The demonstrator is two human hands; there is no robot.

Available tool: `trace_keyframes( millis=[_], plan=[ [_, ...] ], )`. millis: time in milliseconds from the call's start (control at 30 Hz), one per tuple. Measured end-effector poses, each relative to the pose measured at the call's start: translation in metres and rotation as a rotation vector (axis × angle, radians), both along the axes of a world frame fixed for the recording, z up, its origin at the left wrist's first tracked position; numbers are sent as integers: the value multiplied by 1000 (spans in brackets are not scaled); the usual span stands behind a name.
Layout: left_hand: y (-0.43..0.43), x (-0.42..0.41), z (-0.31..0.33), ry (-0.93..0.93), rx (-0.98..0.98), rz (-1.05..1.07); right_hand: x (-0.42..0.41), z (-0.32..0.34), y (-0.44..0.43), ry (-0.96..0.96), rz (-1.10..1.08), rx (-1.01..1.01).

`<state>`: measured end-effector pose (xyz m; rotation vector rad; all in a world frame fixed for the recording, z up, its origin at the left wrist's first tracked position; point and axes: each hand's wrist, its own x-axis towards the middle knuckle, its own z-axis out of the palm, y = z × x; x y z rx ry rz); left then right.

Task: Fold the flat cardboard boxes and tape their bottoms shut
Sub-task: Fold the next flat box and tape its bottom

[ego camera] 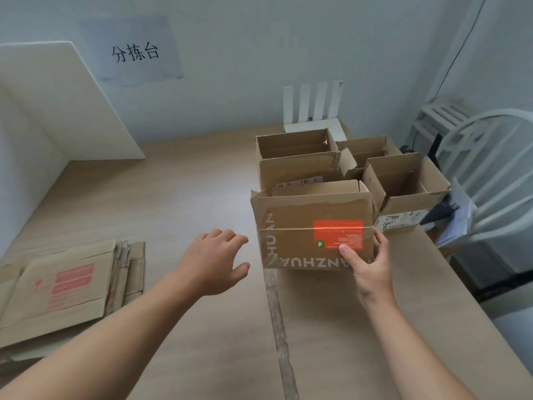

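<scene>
Meanwhile right hand grips the folded box; left hand hovers, fingers relaxed

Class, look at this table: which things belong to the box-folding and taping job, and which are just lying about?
Belongs to the job:
orange-label box, gripped by the right hand; left hand, open beside it; stack of flat boxes; open boxes behind.

Lying about:
white router; white chair; wall sign; white board.
</scene>
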<state>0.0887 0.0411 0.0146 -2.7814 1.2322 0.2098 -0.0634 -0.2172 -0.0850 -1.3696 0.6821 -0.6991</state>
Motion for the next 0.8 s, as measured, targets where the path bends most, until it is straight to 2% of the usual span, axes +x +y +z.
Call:
trace_keyframes(
  millis=[200,533,800],
  plan=[
    [-9,12,-14,-1,-11,28,12,-13,-20,-28,61,-31],
    [-20,18,-38,41,85,37,13,-43,-51,-14,190,-30],
    [-37,22,-52,79,92,61,34,-50,-64,-10,119,-68]
  ],
)
